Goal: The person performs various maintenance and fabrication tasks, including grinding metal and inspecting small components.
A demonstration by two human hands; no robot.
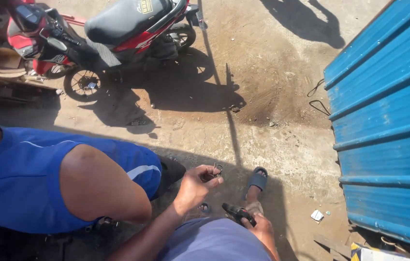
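Two hands of mine showed low in the view, both busy. My left hand (196, 186) was raised a little ahead of my lap, its fingers pinched narrow around a small bent metal clip (217, 168) that poked up past my fingertips. My right hand (262, 227) rested lower, against my grey-clad knee, closed around a dark tool (234, 210) whose long axis ran up and to the left, its tip aimed toward the clip. The clip lay up and left of that tool tip, near but apart, so my left hand was the nearer one to it. Beyond my hands sat my foot in a dark sandal (257, 179) on shaded dirt. Another person in blue shorts (31, 174) crouched at my left; a red motorbike (118, 29) stood farther off, a blue corrugated sheet (388, 121) on the right.
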